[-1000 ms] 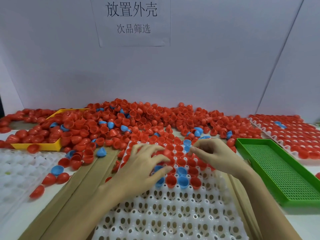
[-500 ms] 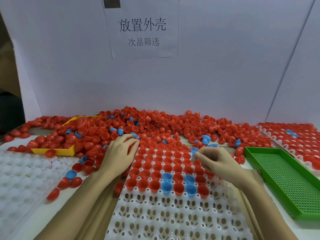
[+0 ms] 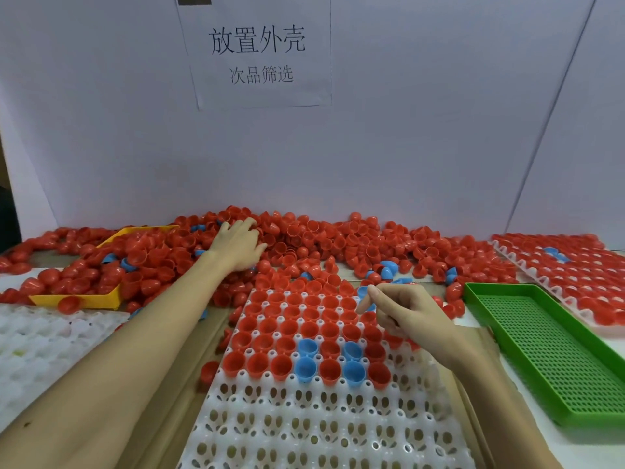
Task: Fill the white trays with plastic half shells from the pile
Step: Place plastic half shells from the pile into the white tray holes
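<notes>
Nearest you lay the white moulded plastic tray (image 3: 314, 431), its near rows of cups bare and its far rows seated with red shells and a few blue ones. Those bare cups were the risk closest to you: a shell dropped from height would likely have bounced off the ridges between cups and rolled onto the counter (image 3: 548, 450), where a stray red half shell (image 3: 209, 371) already sat beside the tray's left edge.

Your right hand (image 3: 411, 314) hovered over the tray's far right corner, fingers curled, thumb and forefinger pinching a small blue plastic half shell (image 3: 362, 294). The grip looked thin; a slip there could have tipped the shell onto seated neighbours and knocked one loose. It might also have landed dome up, and you would have had to turn it.

To the right lay the green perforated plastic tray (image 3: 554, 353), and the second white tray, filled with shells, (image 3: 571, 275) beyond it. A careless sweep of your right forearm could have jostled either.

Farthest, your left hand (image 3: 238, 243) rested on the pile of red and blue plastic half shells (image 3: 338, 242), fingers spread and bent into it; you cannot tell whether it had gripped anything. Raking there could have pushed loose shells down onto the tray's far rows, or nested two together so that one cup got a double. The yellow plastic bin (image 3: 81, 299) at left was already overflowing
</notes>
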A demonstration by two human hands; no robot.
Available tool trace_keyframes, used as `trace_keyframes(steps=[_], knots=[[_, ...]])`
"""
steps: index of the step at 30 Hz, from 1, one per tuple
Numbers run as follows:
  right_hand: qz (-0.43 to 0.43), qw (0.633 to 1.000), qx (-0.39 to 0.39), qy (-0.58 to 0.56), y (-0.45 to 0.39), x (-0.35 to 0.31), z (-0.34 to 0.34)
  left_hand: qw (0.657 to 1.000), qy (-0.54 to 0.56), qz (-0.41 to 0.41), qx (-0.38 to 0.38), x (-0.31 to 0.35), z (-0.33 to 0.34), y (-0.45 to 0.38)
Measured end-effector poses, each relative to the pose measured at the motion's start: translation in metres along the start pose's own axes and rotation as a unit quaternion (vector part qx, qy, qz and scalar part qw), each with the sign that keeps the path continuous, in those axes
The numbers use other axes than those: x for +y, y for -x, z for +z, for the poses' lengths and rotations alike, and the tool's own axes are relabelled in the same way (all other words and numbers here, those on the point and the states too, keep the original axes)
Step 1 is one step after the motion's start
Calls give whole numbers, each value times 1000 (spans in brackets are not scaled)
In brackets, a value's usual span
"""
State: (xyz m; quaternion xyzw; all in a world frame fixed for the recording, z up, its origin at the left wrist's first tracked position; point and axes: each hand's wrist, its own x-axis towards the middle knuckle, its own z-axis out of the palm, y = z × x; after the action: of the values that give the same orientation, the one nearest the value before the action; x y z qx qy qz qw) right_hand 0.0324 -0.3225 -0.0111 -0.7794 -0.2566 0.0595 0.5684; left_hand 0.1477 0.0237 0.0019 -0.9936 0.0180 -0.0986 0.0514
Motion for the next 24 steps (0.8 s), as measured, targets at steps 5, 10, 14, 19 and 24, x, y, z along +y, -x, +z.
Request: trace_keyframes(steps=[5,10,14,19,24], knots=[[8,1000,14,5,1,-1,1,953,265,56,137,25,2,34],[1,1000,20,1,1,-2,4,834,524,122,125,78,-17,105],[4,1000,18,-20,4,-7,4,790,594,121,89,107,-29,159],[-18,997,-70,-41,6,-10,2,800,570,182,45,113,-31,182],[2,998,-62,-22,8,-10,-5,804,583,113,27,104,-30,182]])
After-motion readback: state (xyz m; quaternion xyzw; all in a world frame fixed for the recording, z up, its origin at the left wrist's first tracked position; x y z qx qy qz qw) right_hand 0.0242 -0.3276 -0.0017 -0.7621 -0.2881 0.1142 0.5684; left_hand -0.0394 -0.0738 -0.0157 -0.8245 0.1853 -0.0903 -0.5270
